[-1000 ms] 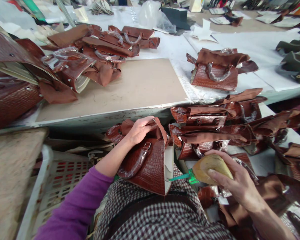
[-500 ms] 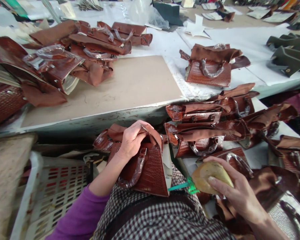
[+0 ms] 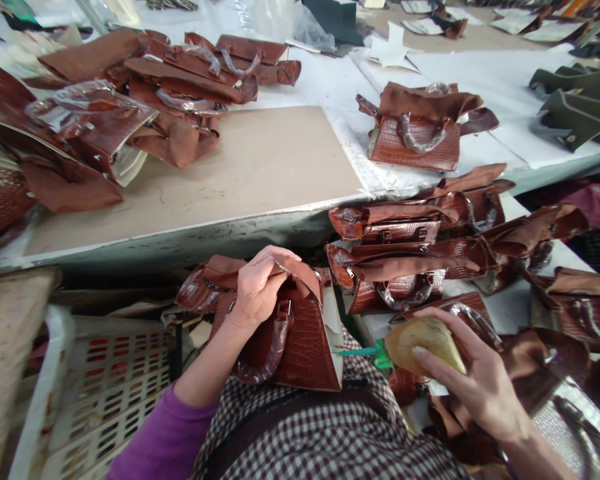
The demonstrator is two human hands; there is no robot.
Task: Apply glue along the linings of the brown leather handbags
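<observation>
On my lap rests a brown crocodile-patterned handbag, tilted, with its pale side edge facing right. My left hand is closed on the bag's brown top flap, above a plastic-wrapped handle. My right hand grips a yellowish squeeze bottle lying sideways. The bottle's green cap and thin nozzle point left, and the tip meets the pale side edge of the bag. Whether anything comes out of the nozzle I cannot tell.
Several brown handbags crowd the surface at my right. More brown bags lie on the worktable ahead, with one bag standing apart. Dark green pieces are at far right. A white plastic basket stands at my left.
The nozzle tip has moved up along the bag's side edge from near its bottom corner. My left hand still holds the flap. The whole view has shifted slightly.
</observation>
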